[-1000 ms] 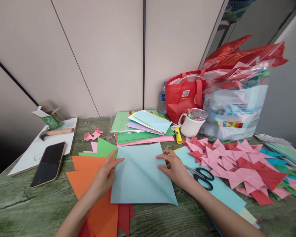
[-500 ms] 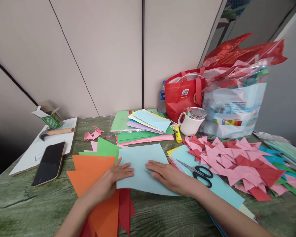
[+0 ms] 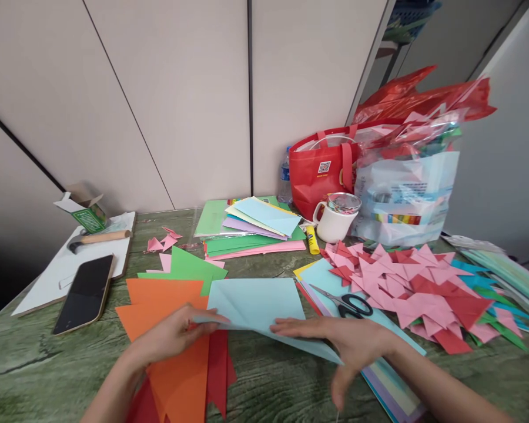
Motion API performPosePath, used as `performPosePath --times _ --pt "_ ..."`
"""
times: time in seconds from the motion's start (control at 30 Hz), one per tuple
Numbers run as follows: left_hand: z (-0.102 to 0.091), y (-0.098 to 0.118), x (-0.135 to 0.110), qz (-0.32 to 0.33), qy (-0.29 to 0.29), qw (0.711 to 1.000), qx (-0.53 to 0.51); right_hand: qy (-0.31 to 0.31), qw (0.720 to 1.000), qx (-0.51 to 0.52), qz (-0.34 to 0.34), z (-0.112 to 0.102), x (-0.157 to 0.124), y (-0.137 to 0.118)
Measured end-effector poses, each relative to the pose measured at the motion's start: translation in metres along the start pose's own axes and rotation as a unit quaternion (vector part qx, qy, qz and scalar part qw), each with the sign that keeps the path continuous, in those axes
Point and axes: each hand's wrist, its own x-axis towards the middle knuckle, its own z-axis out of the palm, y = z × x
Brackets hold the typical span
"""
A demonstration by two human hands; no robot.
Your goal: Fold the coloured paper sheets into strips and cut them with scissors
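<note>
1. At the near left, orange sheets (image 3: 180, 364) overlap red ones (image 3: 217, 370); the left forearm crosses the orange, so a light touch there should avoid dragging them.
2. The right hand (image 3: 352, 341) has its fingers stretched over the near right edge of the light blue sheet (image 3: 258, 299), thumb spread wide and hanging down; I cannot tell whether they press.
3. The left hand (image 3: 183, 332) pinches the sheet's near left edge between thumb and fingers.
4. The sheet lies centrally, its near edge raised and bowed. Keeping both hands level would likely prevent buckling, and a soft pinch would spare the paper.
5. Just right, scissors (image 3: 346, 304) rest on other paper; the right wrist is best kept off them.
6. Farther, a paper stack (image 3: 255, 247) leaves working room.
</note>
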Motion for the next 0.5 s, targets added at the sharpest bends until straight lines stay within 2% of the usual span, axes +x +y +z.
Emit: performPosePath --times 0.1,0.23,0.3,0.33,0.37,0.43,0.47,0.5 --pt "0.001 -0.003 -0.002 -0.028 0.023 0.999 0.024 0.135 0.989 0.013 0.054 0.005 0.005 0.016" --pt "0.001 -0.009 -0.004 -0.053 0.033 0.998 0.006 0.288 0.953 0.036 0.088 0.010 0.020 0.035" --pt "0.002 -0.008 -0.005 -0.058 0.095 0.994 0.002 0.343 0.935 0.028 0.089 0.012 0.026 0.040" --pt "0.003 -0.006 -0.005 -0.057 0.145 0.988 0.016 0.369 0.925 0.018 0.090 0.013 0.028 0.042" --pt "0.005 -0.004 -0.004 -0.048 0.200 0.978 0.044 0.391 0.916 0.005 0.090 0.014 0.030 0.044" --pt "0.012 0.002 -0.001 0.010 0.283 0.950 0.135 0.421 0.902 -0.018 0.092 0.016 0.032 0.046" --pt "0.017 0.004 0.001 0.057 0.285 0.938 0.189 0.427 0.899 -0.026 0.094 0.018 0.032 0.048" --pt "0.023 0.005 0.004 0.111 0.255 0.931 0.237 0.429 0.898 -0.029 0.096 0.019 0.033 0.049"
